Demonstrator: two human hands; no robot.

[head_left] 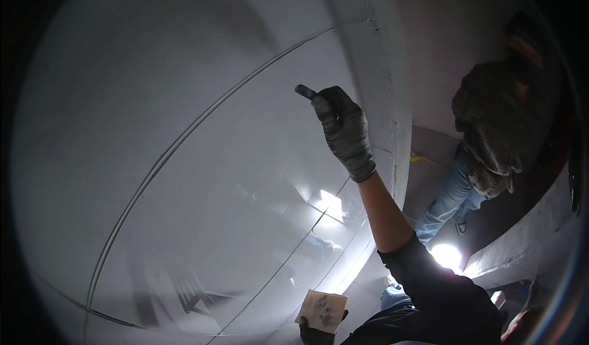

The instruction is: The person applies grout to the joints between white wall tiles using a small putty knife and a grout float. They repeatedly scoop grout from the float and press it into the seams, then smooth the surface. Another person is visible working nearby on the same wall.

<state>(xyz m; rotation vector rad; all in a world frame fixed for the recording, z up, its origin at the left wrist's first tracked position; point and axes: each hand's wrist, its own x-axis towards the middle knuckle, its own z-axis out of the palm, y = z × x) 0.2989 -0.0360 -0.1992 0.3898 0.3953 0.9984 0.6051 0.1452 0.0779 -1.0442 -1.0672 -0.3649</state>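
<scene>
My right hand (346,127), in a grey glove, is raised in front of a glossy pale panelled surface (239,142). Its fingers pinch a short, flat, dark tool (305,92), whose rounded end points left. Whether the tool touches the surface, I cannot tell. Low in the picture, my left hand (315,335) wears a dark glove and grips a pale square pad (322,311) with dark smudges on its face. Most of that hand is hidden behind the pad. A long dark joint line (184,133) curves across the panels to the left of my right hand.
On the right a person (491,124) in a dark jacket and jeans stands close by. A bright lamp (446,256) shines near the floor, and its glare (331,205) reflects in the panels. A pale upright edge (399,99) borders the surface. Something yellow (417,158) lies beyond it.
</scene>
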